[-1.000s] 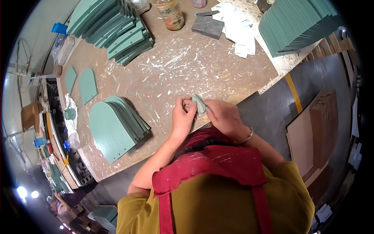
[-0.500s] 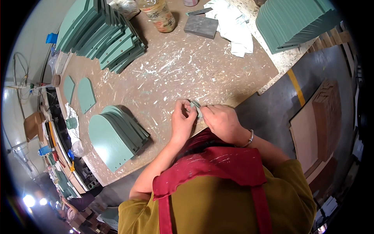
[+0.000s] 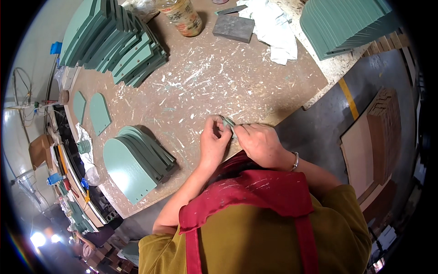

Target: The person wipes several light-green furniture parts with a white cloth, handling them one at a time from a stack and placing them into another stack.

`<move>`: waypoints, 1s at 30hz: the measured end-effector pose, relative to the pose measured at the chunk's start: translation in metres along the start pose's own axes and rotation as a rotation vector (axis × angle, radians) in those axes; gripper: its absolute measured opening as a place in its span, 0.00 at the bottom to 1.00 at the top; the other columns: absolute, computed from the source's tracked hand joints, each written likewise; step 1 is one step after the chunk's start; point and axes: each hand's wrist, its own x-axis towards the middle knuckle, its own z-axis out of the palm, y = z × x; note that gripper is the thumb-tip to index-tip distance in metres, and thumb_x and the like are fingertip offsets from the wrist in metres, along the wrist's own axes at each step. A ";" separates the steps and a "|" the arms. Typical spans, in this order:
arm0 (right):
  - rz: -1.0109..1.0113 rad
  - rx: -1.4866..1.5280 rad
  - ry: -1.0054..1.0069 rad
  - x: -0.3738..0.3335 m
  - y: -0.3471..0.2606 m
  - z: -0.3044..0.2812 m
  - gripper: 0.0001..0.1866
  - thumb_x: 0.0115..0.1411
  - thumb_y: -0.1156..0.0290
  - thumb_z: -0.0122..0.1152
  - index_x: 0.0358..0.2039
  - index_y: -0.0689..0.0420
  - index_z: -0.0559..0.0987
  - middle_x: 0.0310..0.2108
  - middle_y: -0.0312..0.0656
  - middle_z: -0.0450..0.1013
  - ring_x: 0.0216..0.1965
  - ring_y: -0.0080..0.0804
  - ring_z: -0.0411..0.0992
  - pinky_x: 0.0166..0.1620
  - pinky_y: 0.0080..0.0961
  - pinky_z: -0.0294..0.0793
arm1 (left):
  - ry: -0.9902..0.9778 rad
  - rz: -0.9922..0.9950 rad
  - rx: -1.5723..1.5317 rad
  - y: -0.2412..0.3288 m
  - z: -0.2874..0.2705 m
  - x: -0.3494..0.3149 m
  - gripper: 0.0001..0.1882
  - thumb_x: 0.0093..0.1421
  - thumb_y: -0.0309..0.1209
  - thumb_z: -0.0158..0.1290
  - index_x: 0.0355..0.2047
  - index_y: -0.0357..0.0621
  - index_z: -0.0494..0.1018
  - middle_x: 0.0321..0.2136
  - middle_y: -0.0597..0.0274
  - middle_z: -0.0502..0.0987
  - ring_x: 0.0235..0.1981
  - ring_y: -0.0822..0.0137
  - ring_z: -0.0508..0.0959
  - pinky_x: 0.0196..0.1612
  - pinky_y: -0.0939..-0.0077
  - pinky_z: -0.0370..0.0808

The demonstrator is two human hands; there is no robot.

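Observation:
Close to the table's front edge, my left hand (image 3: 212, 140) and my right hand (image 3: 261, 142) meet over a small, thin grey-green piece (image 3: 229, 122) that looks folded. Fingertips of both hands pinch it, my left from its left side and my right from its right. Much of the piece is hidden by the fingers, and its exact kind cannot be made out. To the left of my left hand lies a fanned stack of green round-topped panels (image 3: 130, 162), with small holes along their straight ends.
The paint-flecked brown table (image 3: 196, 86) carries a tall pile of green panels (image 3: 118, 41), two single panels, a jar (image 3: 182, 18), a dark grey block (image 3: 233, 28) and a white cloth (image 3: 276, 34). More green panels (image 3: 346, 27) stand at far right. Brown boards (image 3: 381, 137) lean beyond the table.
The view has shifted slightly. Both hands keep nearly the same pinch on the small grey-green piece, and the panels stay where they were.

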 end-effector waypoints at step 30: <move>0.025 0.046 -0.195 0.025 -0.004 0.001 0.04 0.55 0.76 0.51 0.32 0.61 0.71 0.22 0.50 0.73 0.27 0.53 0.74 0.30 0.47 0.72 | -0.012 0.031 0.099 -0.012 -0.003 0.003 0.12 0.60 0.26 0.58 0.39 0.41 0.67 0.26 0.65 0.71 0.23 0.74 0.69 0.28 0.76 0.69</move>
